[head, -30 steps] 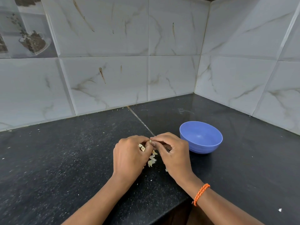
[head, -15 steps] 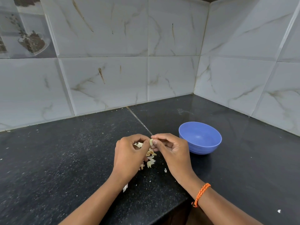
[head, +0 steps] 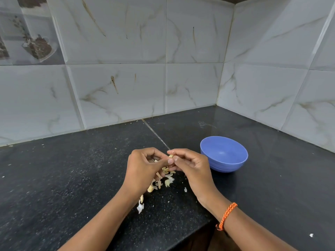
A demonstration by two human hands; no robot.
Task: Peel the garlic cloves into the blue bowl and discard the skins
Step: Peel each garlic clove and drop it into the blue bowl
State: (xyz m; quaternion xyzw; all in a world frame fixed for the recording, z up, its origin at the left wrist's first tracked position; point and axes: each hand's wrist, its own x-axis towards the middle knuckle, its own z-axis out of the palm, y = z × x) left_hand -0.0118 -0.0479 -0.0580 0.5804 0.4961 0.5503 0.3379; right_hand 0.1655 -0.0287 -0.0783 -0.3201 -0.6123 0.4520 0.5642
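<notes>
The garlic clove sits pinched between both hands, the left hand and right hand, above the skins on the table. The blue bowl looks empty. The tiny clove could slip out and fall into the skins.

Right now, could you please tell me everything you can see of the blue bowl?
The blue bowl is a small round bowl of a periwinkle blue, plain and matte, probably plastic. It has a thin rim, a smooth inside and faint ridges low on its outer wall. It stands upright on the black countertop, to the right of the right hand and just apart from it. Nothing touches it but the counter. Its inside looks empty: no clove shows in it yet.
</notes>
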